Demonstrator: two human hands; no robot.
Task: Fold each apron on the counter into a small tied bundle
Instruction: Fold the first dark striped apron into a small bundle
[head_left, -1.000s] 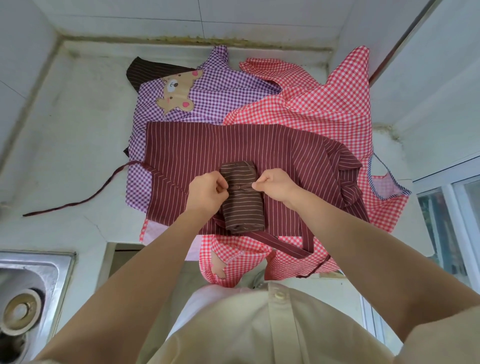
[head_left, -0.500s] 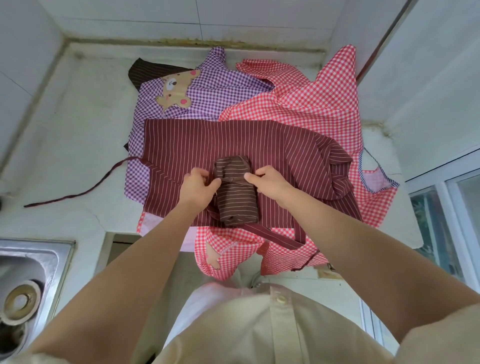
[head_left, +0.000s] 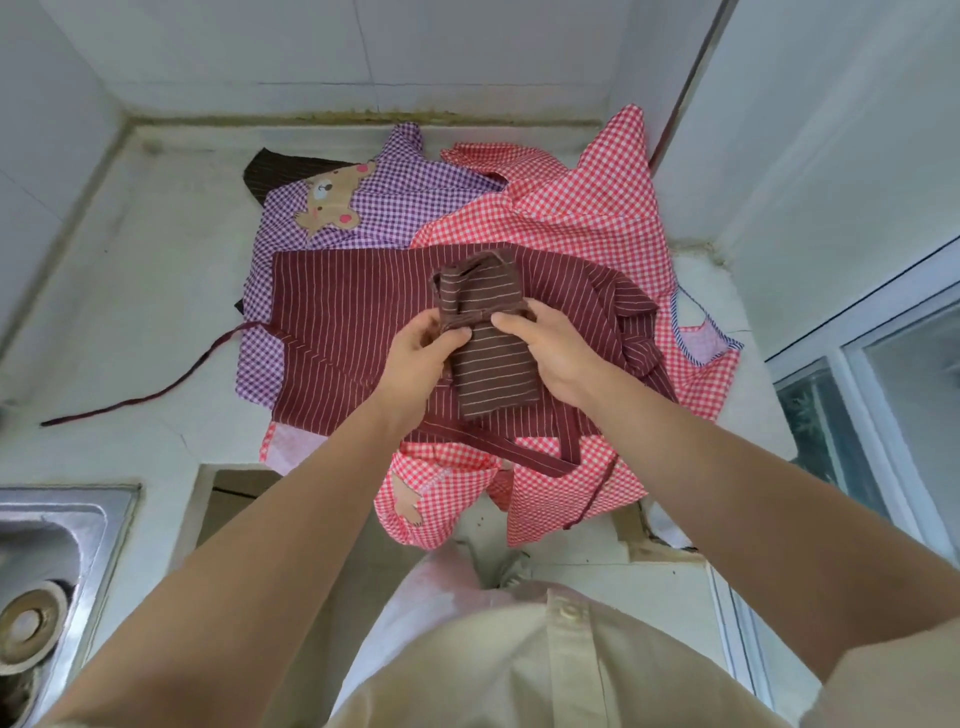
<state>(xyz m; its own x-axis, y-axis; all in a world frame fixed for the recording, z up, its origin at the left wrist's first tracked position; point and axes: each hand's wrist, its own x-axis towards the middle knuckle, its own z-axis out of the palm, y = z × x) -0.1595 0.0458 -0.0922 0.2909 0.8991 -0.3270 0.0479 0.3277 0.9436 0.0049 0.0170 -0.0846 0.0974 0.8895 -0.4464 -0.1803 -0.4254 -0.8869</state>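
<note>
White tiled walls (head_left: 363, 47) close in on the back and left edges of the pale, stained tabletop (head_left: 145, 270). There's a grimy brown seam (head_left: 363, 118) running right along the back edge. At the near left corner sits a steel sink (head_left: 88, 514), its round drain (head_left: 26, 626) showing. Off the right edge, a white-framed window (head_left: 883, 374) with greenish glass. Soft, even daylight fills the whole corner.

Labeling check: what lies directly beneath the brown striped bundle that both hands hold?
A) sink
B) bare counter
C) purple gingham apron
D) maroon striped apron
D: the brown striped bundle, gripped by the left hand and the right hand, is over the spread maroon striped apron.
</note>
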